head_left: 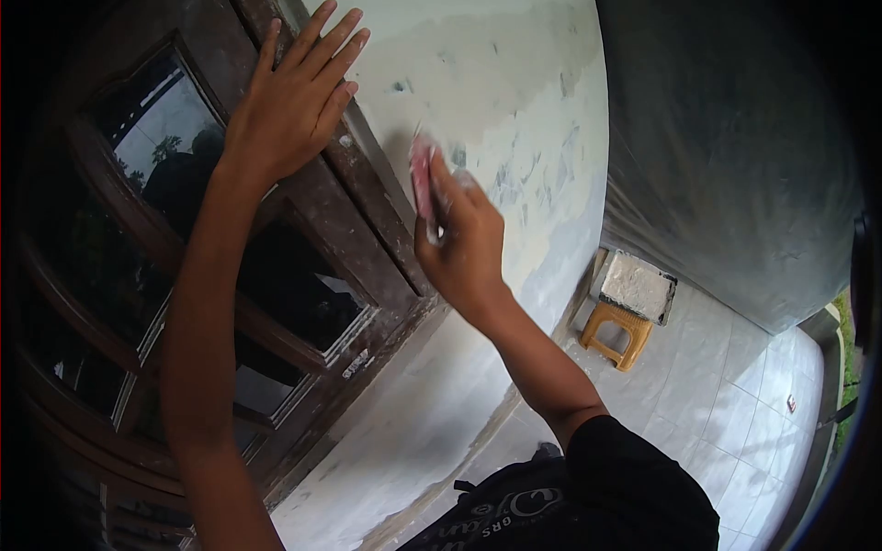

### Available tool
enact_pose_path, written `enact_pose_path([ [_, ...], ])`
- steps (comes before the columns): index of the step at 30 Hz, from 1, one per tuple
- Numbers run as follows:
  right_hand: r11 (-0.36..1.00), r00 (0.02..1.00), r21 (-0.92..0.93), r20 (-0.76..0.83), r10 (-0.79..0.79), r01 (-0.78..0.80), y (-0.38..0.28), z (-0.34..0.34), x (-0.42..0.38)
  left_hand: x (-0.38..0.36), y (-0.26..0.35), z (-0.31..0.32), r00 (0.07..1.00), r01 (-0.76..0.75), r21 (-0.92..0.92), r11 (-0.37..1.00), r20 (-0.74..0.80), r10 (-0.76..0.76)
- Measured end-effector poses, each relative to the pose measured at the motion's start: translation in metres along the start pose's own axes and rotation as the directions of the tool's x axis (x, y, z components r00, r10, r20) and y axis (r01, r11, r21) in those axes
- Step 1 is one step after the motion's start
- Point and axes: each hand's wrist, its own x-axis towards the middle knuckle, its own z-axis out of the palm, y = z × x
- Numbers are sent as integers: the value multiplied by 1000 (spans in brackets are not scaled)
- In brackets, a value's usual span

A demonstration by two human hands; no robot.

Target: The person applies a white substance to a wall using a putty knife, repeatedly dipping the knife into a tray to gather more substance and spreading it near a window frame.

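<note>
My left hand (292,99) lies flat with its fingers spread, across the dark brown wooden window frame (363,197) beside the wall. In my right hand (464,241) is a flat pinkish-red tool (422,174), smeared with white and blurred; its exact kind I cannot make out. The tool's far end is at the pale wall (514,83), close to the frame's edge. White residue marks the right fingers. Grey patches, dark specks and streaks of whitish filler show on the wall around the tool.
A tray of white paste (637,283) rests on a small yellow plastic stool (617,338) by the wall. Grey tiles (707,404) cover the floor. A dark sheet-like surface (726,156) stands to the right. Glass panes (170,129) sit within the brown frame.
</note>
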Motion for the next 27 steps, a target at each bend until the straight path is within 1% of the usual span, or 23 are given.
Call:
enact_pose_path([
  [2, 992, 995, -109, -89, 48, -57, 19, 6, 37, 1, 0, 2, 1000, 1, 3, 1000, -21, 0],
  [4, 988, 992, -144, -119, 43, -60, 27, 20, 53, 0, 0, 3, 999, 7, 20, 1000, -35, -7],
  [6, 976, 999, -219, -32, -17, 9, 25, 37, 54, -1, -1, 2, 999, 11, 34, 999, -44, -10],
  [7, 978, 1000, -206, -4, -30, 28, 19, 43, 39, -1, 0, 2, 1000, 21, 28, 999, -4, -21],
  [8, 986, 995, -165, 102, -5, 22, 6, 39, 21, 0, 0, 2, 999, 32, 23, 999, 34, -32],
  [9, 986, 989, -146, 134, -59, 79, -2, 34, 1, 0, -1, 2, 999, 29, 21, 999, 31, -30],
  [10, 992, 983, -55, 157, -100, 109, -5, 30, -19, -1, -1, 3, 999, 28, 22, 999, 22, -29],
  [12, 988, 986, 56, 87, -145, 141, -9, 17, -38, -1, -1, 5, 999, 28, 21, 999, 16, -28],
  [14, 991, 992, 38, 14, -128, 127, 3, 6, -26, -2, -2, 5, 999, 27, 33, 999, 21, -28],
  [15, 999, 999, 18, 6, -44, 44, 8, 1, -10, -2, 0, 3, 999, 29, 32, 999, 27, -30],
  [18, 976, 995, -216, -98, 18, -39, 36, 6, 46, 1, 1, 0, 1000, 3, 8, 1000, -3, -3],
  [20, 965, 999, -259, -2, 42, -41, 52, 22, 57, -2, -2, 6, 999, 34, 22, 999, 18, -34],
  [22, 961, 997, -266, -9, 82, -81, 36, 40, 32, -1, -1, 3, 999, 29, 16, 999, 18, -29],
  [24, 979, 989, -201, 133, 70, -43, 17, 39, -11, -1, -1, 4, 999, 26, 13, 1000, 23, -27],
  [25, 996, 992, -83, 124, -17, 27, 15, 38, -36, -1, -2, 6, 1000, 23, 28, 999, 18, -23],
  [26, 999, 978, -32, 209, 16, -10, 5, 27, -54, -2, -3, 7, 1000, 18, 44, 999, 14, -19],
  [27, 997, 986, 48, 154, -60, 54, 10, 24, -61, 0, -2, 5, 1000, 16, 43, 999, 17, -17],
])
